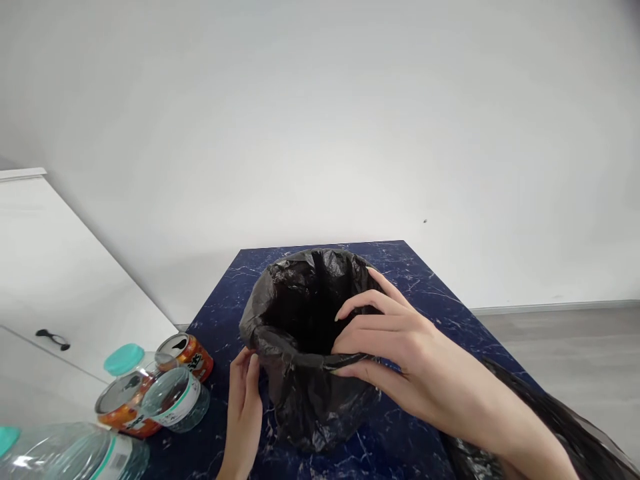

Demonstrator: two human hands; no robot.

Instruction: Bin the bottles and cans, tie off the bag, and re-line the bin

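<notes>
A black garbage bag lines a round bin, its edge folded down over the rim; the bag hides nearly all of the bin. My right hand reaches over the near right rim, fingers inside the opening and thumb outside, pinching the folded plastic. At the left side of the rim, my left hand has its thumb and fingertips closed at the bag's edge. The inside of the bag is dark.
The bin stands on a dark blue marbled table. On the left are orange cans and clear plastic bottles. More black plastic lies at the right edge. Behind are a white wall and a white cabinet.
</notes>
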